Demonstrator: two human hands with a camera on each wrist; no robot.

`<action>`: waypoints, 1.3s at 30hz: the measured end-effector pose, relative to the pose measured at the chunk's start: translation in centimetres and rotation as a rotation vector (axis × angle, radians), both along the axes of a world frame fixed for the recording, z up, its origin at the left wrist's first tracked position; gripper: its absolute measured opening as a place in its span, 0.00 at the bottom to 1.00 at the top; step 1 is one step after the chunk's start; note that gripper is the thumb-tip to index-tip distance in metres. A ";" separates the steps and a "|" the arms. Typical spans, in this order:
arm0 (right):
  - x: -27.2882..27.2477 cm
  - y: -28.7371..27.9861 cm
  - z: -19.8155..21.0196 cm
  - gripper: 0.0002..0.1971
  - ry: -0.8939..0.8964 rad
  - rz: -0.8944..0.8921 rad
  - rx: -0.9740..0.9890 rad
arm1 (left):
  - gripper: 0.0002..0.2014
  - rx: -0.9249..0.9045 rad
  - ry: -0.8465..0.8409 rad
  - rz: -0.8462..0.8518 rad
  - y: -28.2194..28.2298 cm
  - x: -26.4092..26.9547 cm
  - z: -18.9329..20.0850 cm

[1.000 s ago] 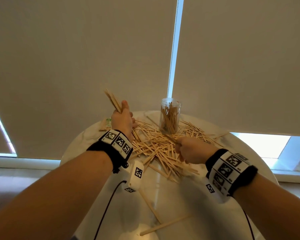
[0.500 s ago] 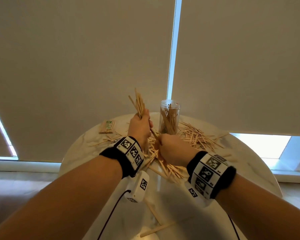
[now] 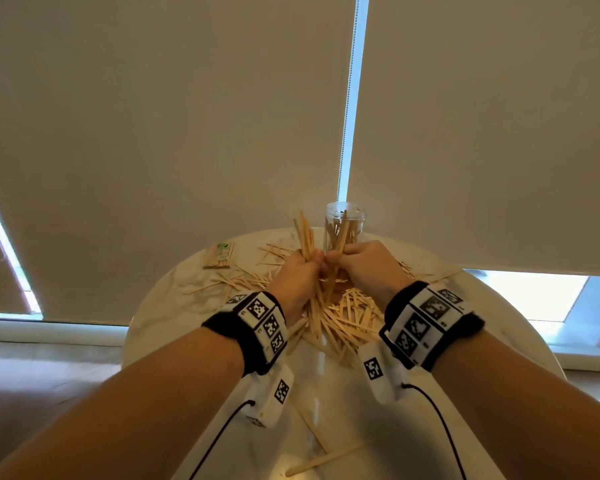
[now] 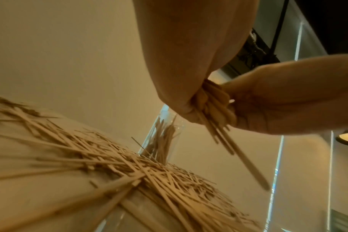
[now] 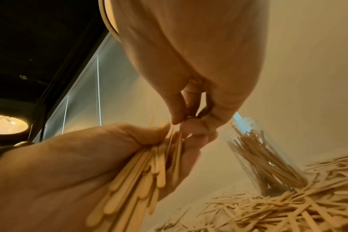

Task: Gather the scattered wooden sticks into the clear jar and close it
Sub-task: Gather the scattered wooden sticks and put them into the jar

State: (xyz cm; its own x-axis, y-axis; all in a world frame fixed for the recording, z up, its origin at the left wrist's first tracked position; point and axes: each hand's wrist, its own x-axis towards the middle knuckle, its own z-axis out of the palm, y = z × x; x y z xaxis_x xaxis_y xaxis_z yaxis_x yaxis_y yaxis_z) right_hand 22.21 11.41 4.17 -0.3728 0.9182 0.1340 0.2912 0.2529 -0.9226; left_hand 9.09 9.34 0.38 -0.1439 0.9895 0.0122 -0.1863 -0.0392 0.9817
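Observation:
The clear jar [image 3: 343, 226] stands open at the back of the round table [image 3: 174, 306], partly filled with wooden sticks; it also shows as jar [image 5: 264, 160] and jar [image 4: 163, 141]. My left hand [image 3: 314, 262] grips an upright bundle of sticks [image 3: 305, 237], just left of the jar. My right hand [image 3: 334, 257] meets it and pinches sticks at the bundle, seen close up as right hand [image 5: 184, 121] against the bundle [image 5: 141, 172]. A large pile of loose sticks [image 3: 352, 315] lies under both hands. No lid is in view.
A banded packet of sticks [image 3: 219, 255] with a green label lies at the table's back left. Two stray sticks [image 3: 326, 459] lie near the front edge. Window blinds hang close behind the table, and the floor drops away on both sides.
My left hand carried its bundle right, toward the jar. My right hand left the pile with a stick, rose, and joined the left hand at the bundle.

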 end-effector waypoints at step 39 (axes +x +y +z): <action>-2.1 -1.8 -3.0 0.20 -0.153 0.286 -0.228 | 0.10 0.126 -0.099 0.283 0.3 -0.2 0.1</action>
State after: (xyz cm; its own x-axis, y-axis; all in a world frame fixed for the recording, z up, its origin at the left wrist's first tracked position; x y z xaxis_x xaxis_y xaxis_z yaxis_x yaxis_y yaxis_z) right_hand 20.12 9.61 1.14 -0.6178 0.7739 -0.1389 0.3776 0.1371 -0.9158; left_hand 8.89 9.63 0.53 -0.4197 0.9017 0.1042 -0.2451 -0.2231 0.9435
